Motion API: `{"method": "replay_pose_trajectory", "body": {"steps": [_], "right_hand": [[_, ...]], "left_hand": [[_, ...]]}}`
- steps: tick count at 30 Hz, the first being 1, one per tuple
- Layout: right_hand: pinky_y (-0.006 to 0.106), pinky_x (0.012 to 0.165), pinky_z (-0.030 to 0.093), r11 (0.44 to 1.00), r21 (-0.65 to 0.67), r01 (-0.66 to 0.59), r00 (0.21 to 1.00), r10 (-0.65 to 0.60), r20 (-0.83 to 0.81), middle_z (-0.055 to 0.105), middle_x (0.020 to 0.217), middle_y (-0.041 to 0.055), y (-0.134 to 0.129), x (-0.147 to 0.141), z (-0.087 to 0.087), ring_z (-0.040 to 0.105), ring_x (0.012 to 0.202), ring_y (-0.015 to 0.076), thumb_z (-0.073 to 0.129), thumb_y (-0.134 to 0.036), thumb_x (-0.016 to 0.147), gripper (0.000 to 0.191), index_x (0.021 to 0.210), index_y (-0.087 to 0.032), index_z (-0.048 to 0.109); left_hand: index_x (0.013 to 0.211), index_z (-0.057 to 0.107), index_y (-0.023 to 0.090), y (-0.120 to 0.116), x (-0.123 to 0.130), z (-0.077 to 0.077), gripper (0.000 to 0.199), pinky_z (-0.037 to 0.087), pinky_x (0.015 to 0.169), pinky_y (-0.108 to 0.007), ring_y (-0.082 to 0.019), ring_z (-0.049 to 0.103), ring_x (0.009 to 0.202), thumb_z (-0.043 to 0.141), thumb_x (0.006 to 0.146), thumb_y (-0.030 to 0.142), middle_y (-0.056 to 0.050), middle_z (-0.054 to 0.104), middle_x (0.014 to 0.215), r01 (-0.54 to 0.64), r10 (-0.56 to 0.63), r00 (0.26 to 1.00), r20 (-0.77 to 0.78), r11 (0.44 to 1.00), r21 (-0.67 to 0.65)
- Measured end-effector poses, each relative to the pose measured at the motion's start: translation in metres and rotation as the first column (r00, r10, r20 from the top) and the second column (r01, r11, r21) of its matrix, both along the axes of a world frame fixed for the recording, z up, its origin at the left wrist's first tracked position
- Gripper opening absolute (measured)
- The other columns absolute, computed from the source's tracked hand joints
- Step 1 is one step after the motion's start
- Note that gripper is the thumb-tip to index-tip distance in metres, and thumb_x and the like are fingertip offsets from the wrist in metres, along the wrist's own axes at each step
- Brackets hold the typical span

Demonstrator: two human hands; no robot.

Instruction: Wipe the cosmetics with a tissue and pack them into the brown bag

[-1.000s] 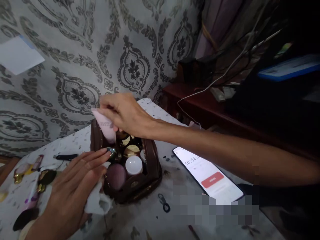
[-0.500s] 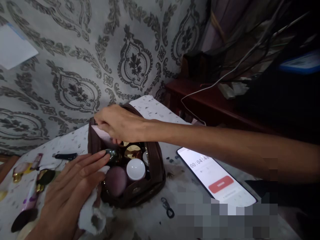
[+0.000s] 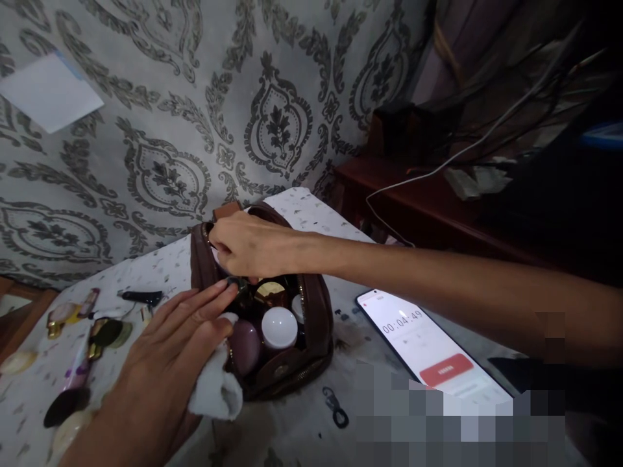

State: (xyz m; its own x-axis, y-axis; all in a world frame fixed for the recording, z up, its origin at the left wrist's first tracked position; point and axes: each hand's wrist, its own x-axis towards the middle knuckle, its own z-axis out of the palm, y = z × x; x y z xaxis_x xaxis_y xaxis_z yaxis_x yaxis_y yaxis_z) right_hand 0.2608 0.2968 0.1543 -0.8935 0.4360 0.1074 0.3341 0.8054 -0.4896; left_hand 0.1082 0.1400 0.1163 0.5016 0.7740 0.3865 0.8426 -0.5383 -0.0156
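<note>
A brown zip bag stands unzipped on the table, holding several cosmetic containers. Among them are a white-lidded jar, a round mauve container and a gold-topped one. My right hand reaches into the bag's far left side, its fingers closed on a pale pink flat item that they mostly cover. Over the bag's near left edge lies my left hand, a crumpled white cloth held under its thumb. Its extended fingertips touch a dark, shiny rounded container.
Left of the bag lie a makeup brush, a black tube and small bottles. A phone showing a timer lies right, beneath my right forearm. Patterned wall covering rises behind; a cable crosses the dark red furniture.
The view has shifted, so everything sits farther right. My right hand has gone lower into the bag, and the pink item shows less. My left hand still holds the cloth.
</note>
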Motion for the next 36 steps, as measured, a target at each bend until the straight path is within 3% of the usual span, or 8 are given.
{"method": "replay_pose_trajectory", "body": {"steps": [3,5,11,15,26,36], "right_hand": [[0.019,0.040,0.039,0.989,-0.145,0.004,0.999,0.002,0.039,0.065,0.056,0.0065,-0.001,-0.001,0.002,0.059,0.042,0.0126,0.046,-0.009,0.085,0.020,0.077,-0.009,0.064],[0.018,0.040,0.042,0.975,-0.219,0.028,0.997,-0.012,0.078,0.065,0.053,0.0066,-0.001,-0.002,0.004,0.060,0.041,0.0133,0.044,-0.008,0.086,0.021,0.079,-0.007,0.064],[0.018,0.040,0.045,0.944,-0.307,0.123,0.991,-0.103,0.080,0.063,0.047,0.0046,0.000,-0.010,0.000,0.058,0.040,0.0135,0.043,-0.006,0.084,0.022,0.081,-0.007,0.065],[0.019,0.039,0.041,0.945,-0.278,0.174,0.985,-0.163,0.062,0.064,0.051,0.0023,0.002,-0.016,-0.003,0.052,0.037,0.0115,0.045,-0.008,0.083,0.023,0.092,-0.008,0.066],[0.022,0.044,0.033,0.948,-0.219,0.229,0.966,-0.193,0.175,0.053,0.046,0.0010,-0.006,-0.015,0.004,0.044,0.043,0.0103,0.049,-0.012,0.080,0.021,0.068,-0.010,0.066],[0.022,0.047,0.036,0.938,-0.215,0.273,0.958,-0.243,0.153,0.065,0.061,0.0029,-0.009,-0.011,0.001,0.045,0.041,0.0097,0.039,-0.017,0.092,0.028,0.097,-0.009,0.066]], "left_hand": [[0.118,0.054,0.020,-0.001,-0.002,0.002,0.038,0.044,0.110,-0.049,-0.030,0.049,0.134,0.044,0.081,0.020,-0.013,0.055,0.143,0.058,-0.058,0.996,-0.074,0.998,-0.011],[0.118,0.053,0.020,-0.002,-0.002,0.004,0.041,0.041,0.112,-0.049,-0.029,0.047,0.137,0.044,0.078,0.016,-0.012,0.053,0.145,0.031,-0.034,0.995,-0.090,0.999,-0.036],[0.112,0.052,0.020,0.000,0.003,0.007,0.031,0.036,0.115,-0.044,-0.025,0.045,0.139,0.048,0.082,0.013,-0.012,0.051,0.147,-0.026,0.017,0.996,-0.088,0.995,-0.092],[0.112,0.051,0.019,0.000,0.004,0.008,0.029,0.039,0.113,-0.045,-0.025,0.045,0.139,0.045,0.084,0.014,-0.015,0.052,0.146,-0.004,-0.002,0.998,-0.064,0.996,-0.089],[0.110,0.052,0.019,-0.002,0.007,0.013,0.023,0.039,0.113,-0.049,-0.026,0.043,0.140,0.044,0.088,0.013,-0.016,0.052,0.145,-0.039,0.038,0.999,-0.009,0.984,-0.172],[0.114,0.052,0.020,-0.007,0.003,0.008,0.022,0.038,0.114,-0.047,-0.026,0.042,0.140,0.042,0.094,0.020,-0.016,0.048,0.148,-0.003,0.021,0.993,0.114,0.988,-0.152]]}}
